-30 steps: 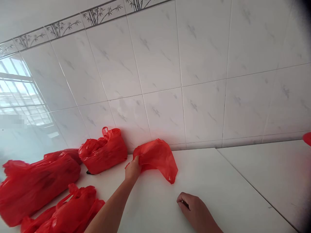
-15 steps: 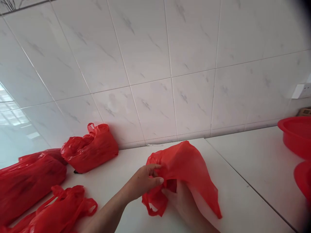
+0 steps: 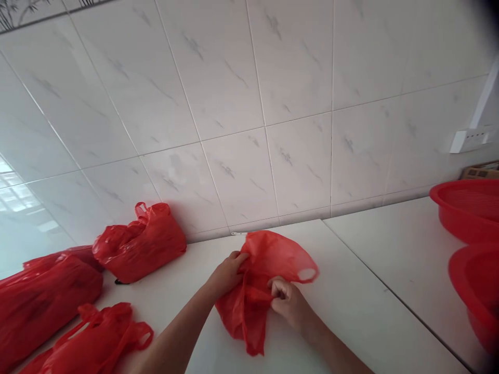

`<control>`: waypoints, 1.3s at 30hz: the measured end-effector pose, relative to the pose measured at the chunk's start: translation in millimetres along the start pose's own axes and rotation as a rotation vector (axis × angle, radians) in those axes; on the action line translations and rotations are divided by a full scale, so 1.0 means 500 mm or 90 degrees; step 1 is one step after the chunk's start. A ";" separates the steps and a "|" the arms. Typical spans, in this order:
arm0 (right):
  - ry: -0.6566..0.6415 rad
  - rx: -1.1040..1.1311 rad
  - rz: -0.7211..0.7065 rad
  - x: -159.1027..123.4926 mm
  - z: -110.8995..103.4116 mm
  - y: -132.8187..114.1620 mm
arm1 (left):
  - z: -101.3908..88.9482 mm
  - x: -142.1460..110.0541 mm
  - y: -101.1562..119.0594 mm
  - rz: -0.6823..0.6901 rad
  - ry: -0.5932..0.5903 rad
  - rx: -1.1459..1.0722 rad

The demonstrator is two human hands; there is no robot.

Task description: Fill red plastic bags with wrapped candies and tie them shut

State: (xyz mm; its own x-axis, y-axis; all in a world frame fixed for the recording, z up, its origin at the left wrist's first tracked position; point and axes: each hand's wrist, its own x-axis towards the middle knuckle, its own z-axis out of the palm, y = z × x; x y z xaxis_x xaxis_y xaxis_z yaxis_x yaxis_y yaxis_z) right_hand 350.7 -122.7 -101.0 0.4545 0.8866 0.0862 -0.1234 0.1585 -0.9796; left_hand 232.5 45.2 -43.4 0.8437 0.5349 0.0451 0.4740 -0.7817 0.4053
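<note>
An empty red plastic bag (image 3: 268, 265) hangs crumpled just above the white counter (image 3: 351, 311), held between both hands. My left hand (image 3: 226, 274) pinches its upper left edge with closed fingers. My right hand (image 3: 287, 302) is curled into a fist on the bag's middle fold. One handle loop of the bag sticks out to the right.
Several filled red plastic bags lie at the left: one (image 3: 140, 244) against the tiled wall, a long one (image 3: 42, 301) and another (image 3: 97, 343) near the front edge. Two red plastic basins (image 3: 463, 208) (image 3: 475, 285) stand at the right. A wall socket (image 3: 468, 139) is above them.
The bag has been drawn together and turned; its handle loop now shows at the right. My right hand has come out from under the bag and gripped its middle.
</note>
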 end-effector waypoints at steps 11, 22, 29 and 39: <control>0.051 0.422 0.059 0.023 -0.070 -0.010 | -0.069 0.022 -0.180 -0.178 0.374 0.091; 0.192 0.511 0.007 0.044 -0.179 -0.014 | -0.174 0.017 -0.178 -0.195 0.470 0.164; 0.130 0.372 0.018 0.041 -0.183 -0.029 | -0.075 -0.023 -0.034 0.057 0.319 0.150; 0.168 -0.022 -0.007 0.027 -0.174 -0.052 | 0.066 -0.072 0.025 -0.057 0.133 0.052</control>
State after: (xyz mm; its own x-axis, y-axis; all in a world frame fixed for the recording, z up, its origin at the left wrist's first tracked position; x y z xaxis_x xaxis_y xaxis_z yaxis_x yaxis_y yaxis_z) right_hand 436.8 -152.9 -90.0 0.6701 0.7405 0.0513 -0.0893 0.1490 -0.9848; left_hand 216.5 5.5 -70.0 0.7310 0.6511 0.2041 0.5703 -0.7473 0.3410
